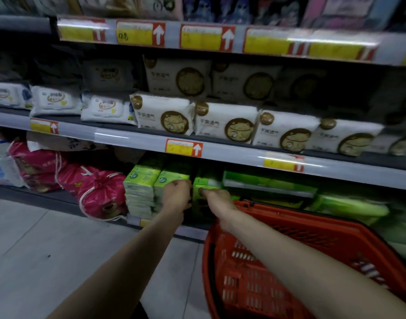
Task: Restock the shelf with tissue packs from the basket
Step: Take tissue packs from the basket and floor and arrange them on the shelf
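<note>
The glossy bright-green tissue pack (206, 183) stands upright on the bottom shelf (47, 195), right of matching stacks (140, 192). The right hand (217, 199) grips it. The left hand (176, 195) is curled beside it; I cannot tell what it grips.

I've got the basket (243, 272) nearest me: bottom shelf (45, 195) right behind it, tissue packs (141, 192) behind-left, drawstring bags (100, 192) further left.
</note>
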`<state>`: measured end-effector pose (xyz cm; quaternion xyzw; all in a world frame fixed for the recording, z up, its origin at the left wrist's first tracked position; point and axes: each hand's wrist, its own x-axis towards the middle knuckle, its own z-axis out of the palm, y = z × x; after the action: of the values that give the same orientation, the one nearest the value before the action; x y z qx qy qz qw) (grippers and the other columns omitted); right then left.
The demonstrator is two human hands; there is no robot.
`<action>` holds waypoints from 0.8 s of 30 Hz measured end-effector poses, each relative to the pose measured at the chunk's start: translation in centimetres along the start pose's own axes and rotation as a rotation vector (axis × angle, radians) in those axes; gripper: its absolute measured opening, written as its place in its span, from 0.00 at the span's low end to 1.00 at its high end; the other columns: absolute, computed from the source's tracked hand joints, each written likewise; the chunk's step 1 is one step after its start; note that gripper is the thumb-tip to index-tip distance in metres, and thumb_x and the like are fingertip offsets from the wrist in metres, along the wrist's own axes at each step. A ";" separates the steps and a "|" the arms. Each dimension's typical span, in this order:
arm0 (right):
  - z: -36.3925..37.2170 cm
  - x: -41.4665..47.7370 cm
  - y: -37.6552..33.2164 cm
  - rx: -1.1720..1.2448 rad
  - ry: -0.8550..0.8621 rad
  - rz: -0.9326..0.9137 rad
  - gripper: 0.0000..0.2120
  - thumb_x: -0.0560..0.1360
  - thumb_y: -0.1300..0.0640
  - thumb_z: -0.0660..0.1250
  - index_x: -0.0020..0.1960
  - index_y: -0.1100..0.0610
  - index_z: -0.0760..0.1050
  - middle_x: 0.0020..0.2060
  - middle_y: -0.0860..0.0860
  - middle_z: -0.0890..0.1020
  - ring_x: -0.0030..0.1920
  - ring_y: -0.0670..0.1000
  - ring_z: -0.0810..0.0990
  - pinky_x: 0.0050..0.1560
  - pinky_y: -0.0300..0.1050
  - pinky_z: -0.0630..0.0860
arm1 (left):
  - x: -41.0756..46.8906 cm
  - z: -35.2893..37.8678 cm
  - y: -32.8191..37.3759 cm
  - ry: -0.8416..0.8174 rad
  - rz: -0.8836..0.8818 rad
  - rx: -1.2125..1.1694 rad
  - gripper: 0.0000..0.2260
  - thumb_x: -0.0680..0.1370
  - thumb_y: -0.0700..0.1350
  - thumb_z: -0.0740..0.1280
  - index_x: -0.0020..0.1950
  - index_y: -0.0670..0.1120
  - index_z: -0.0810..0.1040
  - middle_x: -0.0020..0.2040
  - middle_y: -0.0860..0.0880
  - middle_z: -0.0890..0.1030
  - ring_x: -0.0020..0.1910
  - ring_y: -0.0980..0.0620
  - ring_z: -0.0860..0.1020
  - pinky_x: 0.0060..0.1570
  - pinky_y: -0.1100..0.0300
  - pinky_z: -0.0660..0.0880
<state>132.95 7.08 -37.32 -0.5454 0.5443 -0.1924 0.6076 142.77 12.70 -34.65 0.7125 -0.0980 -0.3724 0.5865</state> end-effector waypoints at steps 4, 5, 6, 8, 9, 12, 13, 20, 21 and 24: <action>-6.9 -3.1 -0.5 -0.163 0.000 -0.108 0.20 0.70 0.40 0.68 0.50 0.55 0.86 0.48 0.55 0.88 0.51 0.59 0.86 0.59 0.60 0.82 | -4.7 3.4 0.5 -0.158 0.112 0.178 0.05 0.79 0.42 0.66 0.51 0.46 0.82 0.46 0.44 0.82 0.40 0.46 0.78 0.47 0.51 0.79; -8.9 -4.2 -0.8 -0.199 0.003 -0.132 0.21 0.71 0.39 0.67 0.53 0.54 0.85 0.51 0.52 0.87 0.53 0.57 0.85 0.59 0.57 0.82 | -5.9 4.4 0.6 -0.187 0.138 0.217 0.05 0.78 0.43 0.67 0.49 0.47 0.83 0.46 0.43 0.84 0.39 0.45 0.79 0.46 0.50 0.79; -10.9 -5.4 -1.2 -0.220 0.018 -0.154 0.19 0.74 0.40 0.68 0.54 0.53 0.84 0.52 0.51 0.86 0.54 0.55 0.83 0.57 0.53 0.80 | -7.3 5.4 0.8 -0.216 0.168 0.248 0.06 0.74 0.45 0.68 0.47 0.47 0.84 0.46 0.42 0.85 0.39 0.44 0.80 0.46 0.50 0.80; -15.1 -7.6 -1.6 -0.240 0.056 -0.205 0.13 0.79 0.44 0.68 0.54 0.54 0.80 0.48 0.51 0.83 0.52 0.54 0.81 0.50 0.49 0.76 | -9.3 8.0 0.7 -0.264 0.233 0.315 0.11 0.67 0.49 0.67 0.43 0.48 0.85 0.45 0.44 0.86 0.46 0.42 0.83 0.53 0.48 0.80; -17.3 -8.3 -1.5 -0.248 0.076 -0.223 0.12 0.81 0.45 0.68 0.55 0.54 0.80 0.47 0.52 0.83 0.50 0.54 0.81 0.48 0.49 0.75 | -10.8 9.3 1.1 -0.296 0.262 0.354 0.11 0.66 0.49 0.66 0.42 0.49 0.84 0.44 0.47 0.86 0.50 0.42 0.83 0.56 0.48 0.79; -23.5 -10.8 -1.1 -0.253 0.157 -0.267 0.12 0.80 0.46 0.68 0.58 0.52 0.80 0.50 0.52 0.84 0.51 0.53 0.82 0.50 0.47 0.75 | -16.6 13.8 2.8 -0.412 0.352 0.440 0.04 0.74 0.45 0.69 0.45 0.50 0.84 0.45 0.51 0.84 0.51 0.47 0.81 0.56 0.51 0.78; -25.6 -11.7 -0.9 -0.248 0.184 -0.278 0.11 0.79 0.47 0.68 0.57 0.52 0.80 0.52 0.52 0.84 0.54 0.54 0.82 0.52 0.47 0.75 | -18.1 15.6 3.1 -0.456 0.372 0.454 0.05 0.77 0.43 0.68 0.47 0.50 0.84 0.46 0.52 0.84 0.50 0.48 0.80 0.54 0.51 0.77; -40.0 -18.8 2.9 0.081 0.399 -0.283 0.10 0.74 0.48 0.71 0.50 0.53 0.83 0.46 0.51 0.86 0.49 0.54 0.84 0.52 0.51 0.82 | -28.8 27.7 3.4 -0.716 0.425 0.469 0.08 0.81 0.44 0.66 0.54 0.48 0.85 0.50 0.47 0.85 0.48 0.44 0.82 0.44 0.54 0.75; -41.8 -19.9 4.2 0.123 0.437 -0.275 0.06 0.77 0.51 0.71 0.49 0.53 0.82 0.44 0.51 0.85 0.46 0.53 0.83 0.47 0.46 0.80 | -30.6 29.3 3.0 -0.748 0.433 0.482 0.08 0.81 0.43 0.67 0.53 0.48 0.85 0.50 0.47 0.85 0.48 0.45 0.82 0.44 0.55 0.76; -46.9 -23.3 8.7 0.212 0.524 -0.210 0.06 0.82 0.56 0.66 0.53 0.55 0.82 0.49 0.55 0.86 0.46 0.52 0.82 0.46 0.46 0.74 | -35.5 34.2 0.9 -0.851 0.459 0.525 0.08 0.81 0.42 0.67 0.54 0.47 0.86 0.49 0.49 0.85 0.48 0.48 0.83 0.42 0.58 0.75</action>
<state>81.19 8.02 -25.61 -0.4638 0.6001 -0.4442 0.4770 95.96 6.83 -20.25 0.5817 -0.5692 -0.4533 0.3636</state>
